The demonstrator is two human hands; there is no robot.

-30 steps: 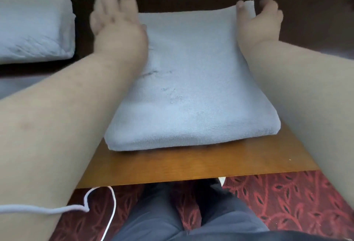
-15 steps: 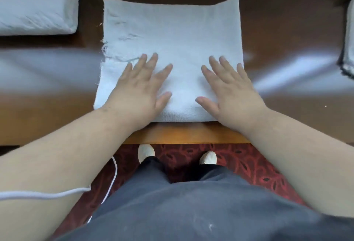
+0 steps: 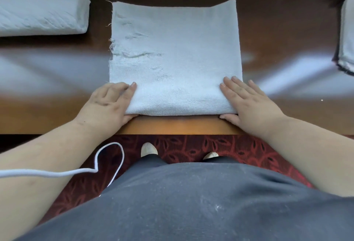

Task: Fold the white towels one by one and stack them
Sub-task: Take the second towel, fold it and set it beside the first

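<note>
A folded white towel [image 3: 174, 58] lies square in the middle of the wooden table [image 3: 178, 125], its left edge frayed. My left hand [image 3: 107, 104] is at the towel's near-left corner, fingers curled on top and thumb tucked under the near fold. My right hand [image 3: 247, 104] is at the near-right corner, fingers laid flat on top and thumb at the near fold. A stack of folded white towels [image 3: 42, 7] sits at the far left of the table.
Another white towel with a dark edge [image 3: 347, 35] lies at the table's right end, partly out of view. A pale wall runs along the table's far side. A white cable [image 3: 57, 173] hangs across my left forearm, above the red patterned carpet [image 3: 191, 147].
My hands came back from the towel's far corners, pressed flat on its near half, then slid apart to its near corners. The view pulled back from the table.
</note>
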